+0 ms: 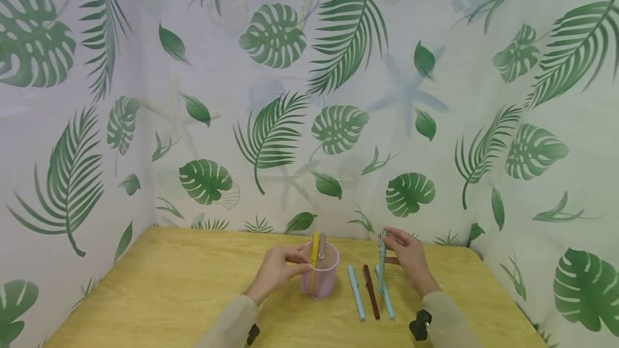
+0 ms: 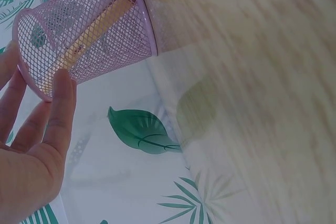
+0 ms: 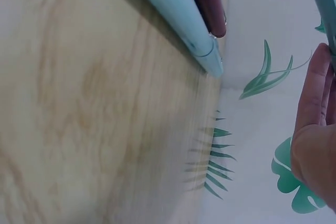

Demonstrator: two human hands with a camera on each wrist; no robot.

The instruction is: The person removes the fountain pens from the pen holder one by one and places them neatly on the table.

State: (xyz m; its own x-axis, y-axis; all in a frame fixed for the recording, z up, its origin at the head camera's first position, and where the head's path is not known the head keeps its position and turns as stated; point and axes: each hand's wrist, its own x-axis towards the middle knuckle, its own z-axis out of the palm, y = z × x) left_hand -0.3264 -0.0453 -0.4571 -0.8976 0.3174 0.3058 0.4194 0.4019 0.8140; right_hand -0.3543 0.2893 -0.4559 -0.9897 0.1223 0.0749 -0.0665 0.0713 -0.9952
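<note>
A pink mesh pen cup (image 1: 326, 285) stands upright on the table, with a yellow pen (image 1: 316, 246) and a grey pen (image 1: 323, 245) in it. My left hand (image 1: 280, 269) holds the cup by its rim, thumb on the near side, as the left wrist view of the mesh cup (image 2: 118, 38) also shows. To the right, my right hand (image 1: 410, 260) pinches a blue-green pen (image 1: 381, 270) near its top. That pen is upright, above the lying pens; whether its lower end touches anything, I cannot tell. In the right wrist view the pen (image 3: 321, 1) is partly cut off.
Between the cup and my right hand lie a light blue pen (image 1: 357, 295), a dark red pen (image 1: 371, 293) and another light blue pen (image 1: 388, 303), side by side on the wooden table (image 1: 193, 278). A leaf-patterned cloth (image 1: 217, 138) encloses the table's back and sides.
</note>
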